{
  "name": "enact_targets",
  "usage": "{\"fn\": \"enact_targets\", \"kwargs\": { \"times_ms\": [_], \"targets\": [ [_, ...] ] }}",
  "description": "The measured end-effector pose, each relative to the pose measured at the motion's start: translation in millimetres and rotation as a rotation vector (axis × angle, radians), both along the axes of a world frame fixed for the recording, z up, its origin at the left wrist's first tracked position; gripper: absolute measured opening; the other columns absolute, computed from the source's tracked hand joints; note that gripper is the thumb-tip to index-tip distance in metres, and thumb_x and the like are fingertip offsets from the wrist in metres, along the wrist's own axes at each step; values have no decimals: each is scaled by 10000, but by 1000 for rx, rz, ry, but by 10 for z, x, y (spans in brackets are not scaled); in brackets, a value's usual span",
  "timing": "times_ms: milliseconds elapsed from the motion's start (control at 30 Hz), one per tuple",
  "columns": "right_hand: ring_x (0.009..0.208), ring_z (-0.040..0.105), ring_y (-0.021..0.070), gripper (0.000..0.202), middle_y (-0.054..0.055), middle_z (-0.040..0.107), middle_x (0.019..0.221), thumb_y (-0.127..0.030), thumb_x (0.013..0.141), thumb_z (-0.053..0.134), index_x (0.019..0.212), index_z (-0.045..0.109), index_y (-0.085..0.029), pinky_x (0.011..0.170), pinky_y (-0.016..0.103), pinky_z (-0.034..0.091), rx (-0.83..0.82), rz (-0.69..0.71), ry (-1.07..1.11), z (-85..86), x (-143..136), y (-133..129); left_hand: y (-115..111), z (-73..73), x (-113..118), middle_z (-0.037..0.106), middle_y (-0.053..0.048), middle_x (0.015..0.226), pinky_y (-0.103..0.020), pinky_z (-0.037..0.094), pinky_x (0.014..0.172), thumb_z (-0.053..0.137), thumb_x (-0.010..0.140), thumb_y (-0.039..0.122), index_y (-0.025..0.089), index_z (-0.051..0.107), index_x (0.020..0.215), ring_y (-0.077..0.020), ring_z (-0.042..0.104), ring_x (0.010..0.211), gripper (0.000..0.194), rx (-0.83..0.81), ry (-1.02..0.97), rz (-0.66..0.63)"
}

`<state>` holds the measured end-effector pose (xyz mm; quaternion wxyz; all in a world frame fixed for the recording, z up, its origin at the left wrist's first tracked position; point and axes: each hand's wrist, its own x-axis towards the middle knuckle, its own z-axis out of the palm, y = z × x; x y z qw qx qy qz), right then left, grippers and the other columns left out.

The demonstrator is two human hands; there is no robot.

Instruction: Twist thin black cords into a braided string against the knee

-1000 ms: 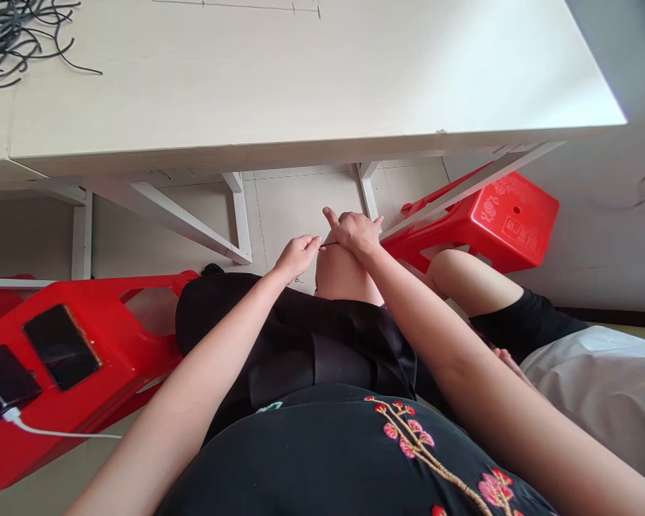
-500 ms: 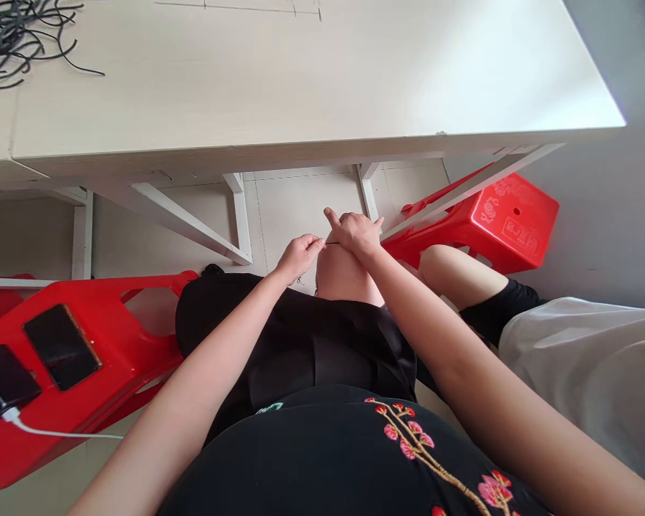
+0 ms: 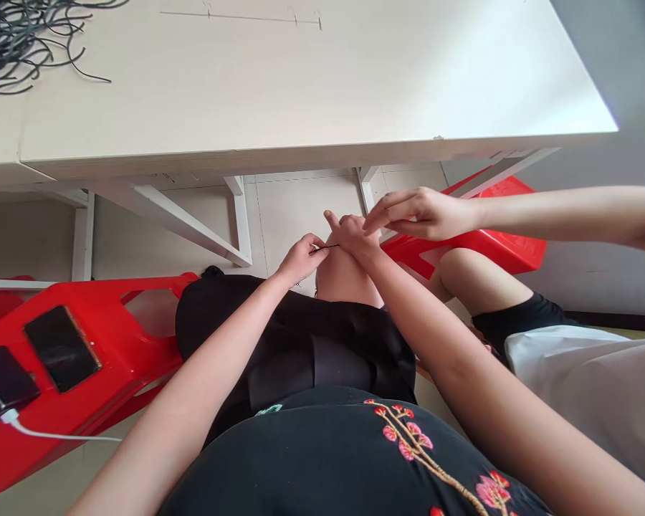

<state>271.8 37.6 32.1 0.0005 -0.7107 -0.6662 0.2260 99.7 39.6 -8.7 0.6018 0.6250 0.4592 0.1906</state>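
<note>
My left hand (image 3: 299, 259) is closed in a pinch on a thin black cord (image 3: 325, 248), beside my bare knee (image 3: 337, 276). The cord runs a short way right, and its far end is hidden beneath my right hand (image 3: 353, 233). That hand rests on top of the knee, palm down, thumb out to the left and fingers stretched forward. Another person's hand (image 3: 422, 213) reaches in from the right, its fingertips at the back of my right hand; whether they touch it I cannot tell.
A pale table (image 3: 312, 93) spans the front, with a heap of black cords (image 3: 21, 46) at its left. On the left, a red stool (image 3: 134, 344) carries two dark phones (image 3: 63, 348), one with a white cable (image 3: 59, 434). Another red stool (image 3: 516, 247) stands right, beside a seated person.
A co-worker's arm has come in from the right, its hand arriving at my right hand. My left hand has shifted slightly, and more of the cord shows. My right hand stays on the knee.
</note>
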Motion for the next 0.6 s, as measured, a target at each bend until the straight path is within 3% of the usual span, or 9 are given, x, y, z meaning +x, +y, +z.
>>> {"fn": "enact_targets", "kwargs": {
  "times_ms": [167,333,400,600],
  "targets": [
    [1111,459,261,423,119,605,1074,-433,902,324,983,694,-245,1031,494,220,79,280,52,374,332,37,5,-46,16,559,10,754,-245,403,714,517,777,350,192,531,752,-128,511,744,161,45,-68,38],
    [1086,447,211,361,57,504,1216,-305,903,345,1087,656,-316,966,411,334,140,779,156,632,523,96,5,-48,-5,552,14,708,-244,395,678,487,796,422,188,586,772,-128,492,700,255,15,-32,31],
    [1091,439,209,346,42,467,1259,-291,901,361,1085,652,-327,949,406,348,168,828,166,631,504,111,6,-49,-14,541,15,675,-245,388,652,480,798,448,187,599,782,-129,481,673,287,-3,4,23],
    [1169,396,233,295,-4,418,1347,-322,883,410,981,689,-314,984,441,308,110,766,142,570,313,210,-1,-61,3,601,-13,758,-250,391,674,464,797,474,182,611,784,-150,509,750,327,-40,21,43]
  ]
}}
